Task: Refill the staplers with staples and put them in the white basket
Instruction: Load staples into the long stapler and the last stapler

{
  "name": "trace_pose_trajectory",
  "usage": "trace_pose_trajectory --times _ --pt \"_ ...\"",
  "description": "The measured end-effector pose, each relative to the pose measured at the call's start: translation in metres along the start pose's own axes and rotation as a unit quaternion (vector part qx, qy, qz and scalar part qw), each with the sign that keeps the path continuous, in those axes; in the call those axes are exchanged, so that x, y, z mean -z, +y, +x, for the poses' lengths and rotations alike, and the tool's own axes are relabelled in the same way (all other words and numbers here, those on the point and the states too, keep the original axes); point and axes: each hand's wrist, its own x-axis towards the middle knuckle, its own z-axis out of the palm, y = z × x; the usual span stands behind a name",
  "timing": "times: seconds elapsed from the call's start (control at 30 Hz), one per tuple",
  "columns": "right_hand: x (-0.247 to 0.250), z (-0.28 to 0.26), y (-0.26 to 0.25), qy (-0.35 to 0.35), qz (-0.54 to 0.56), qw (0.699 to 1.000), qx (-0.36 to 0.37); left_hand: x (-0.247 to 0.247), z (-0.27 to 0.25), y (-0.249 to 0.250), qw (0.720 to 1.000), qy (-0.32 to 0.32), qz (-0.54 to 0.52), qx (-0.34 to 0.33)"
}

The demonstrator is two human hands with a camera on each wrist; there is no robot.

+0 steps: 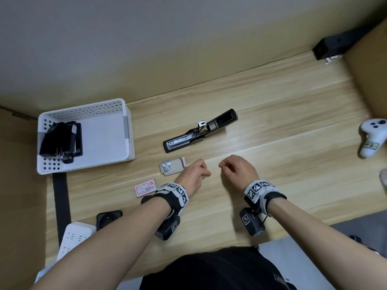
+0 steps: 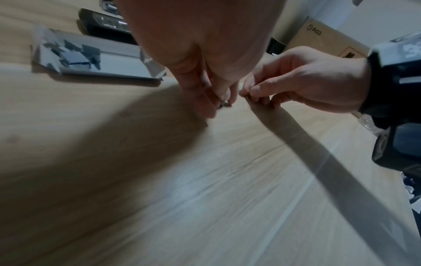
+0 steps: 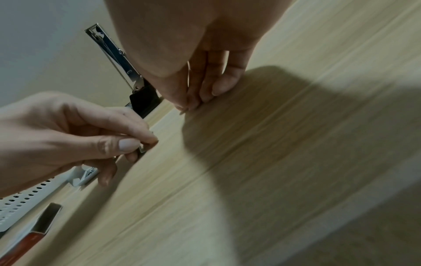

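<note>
A black stapler (image 1: pixel 199 130) (image 2: pixel 104 23) (image 3: pixel 118 59) lies hinged open at the table's centre, its metal staple channel bare. The white basket (image 1: pixel 129 132) (image 3: pixel 22 199) at left holds black staplers (image 1: pixel 60 141). A grey staple tray (image 1: pixel 177 164) (image 2: pixel 118 61) with loose staple strips (image 1: pixel 166 166) (image 2: pixel 73 57) lies by my left hand. My left hand (image 1: pixel 208 174) (image 2: pixel 224 100) (image 3: pixel 148 144) pinches a short staple strip (image 3: pixel 142 149) just above the table. A short gap away, my right hand (image 1: pixel 222 165) (image 2: pixel 244 93) (image 3: pixel 182 108) has thumb and forefinger pinched on what looks like a tiny staple piece.
A red-and-white staple box sleeve (image 1: pixel 146 187) (image 3: pixel 27 243) lies near my left wrist. A white controller (image 1: pixel 371 137) sits at the right edge, with a black box (image 1: pixel 335 45) at the back right. A white power strip (image 1: pixel 73 237) and a black strap (image 1: pixel 60 197) lie front left. Cardboard walls flank the table.
</note>
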Motion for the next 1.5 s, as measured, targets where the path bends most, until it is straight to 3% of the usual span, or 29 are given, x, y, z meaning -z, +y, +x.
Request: trace_pose_trajectory --times 0.23,0.53,0.7,0.87,1.03,1.17,1.43,1.5 --pt "0.000 0.002 0.000 -0.006 -0.007 1.000 0.000 0.003 0.006 0.000 0.999 0.034 -0.001 0.017" --pt "0.001 0.005 -0.001 -0.016 -0.017 1.000 -0.012 0.009 0.008 -0.005 0.997 -0.005 0.053 0.060" --pt "0.000 0.007 -0.003 -0.018 -0.014 1.000 -0.010 0.012 0.009 0.002 0.994 -0.016 0.104 0.036" --pt "0.000 0.014 -0.011 -0.027 -0.025 0.999 -0.002 0.052 0.001 -0.003 0.994 0.085 0.064 0.034" --pt "-0.012 0.031 -0.034 -0.047 -0.016 0.998 0.039 0.108 -0.008 -0.037 0.979 0.181 0.041 0.086" --pt "-0.027 0.046 -0.058 -0.065 -0.012 0.995 0.071 0.122 -0.010 -0.057 0.977 0.171 0.038 0.119" --pt "-0.026 0.056 -0.075 -0.066 -0.022 0.992 0.101 0.117 0.003 -0.049 0.981 0.165 0.059 0.084" --pt "-0.031 0.064 -0.091 -0.071 -0.040 0.988 0.130 0.116 -0.001 -0.072 0.979 0.176 0.049 0.089"
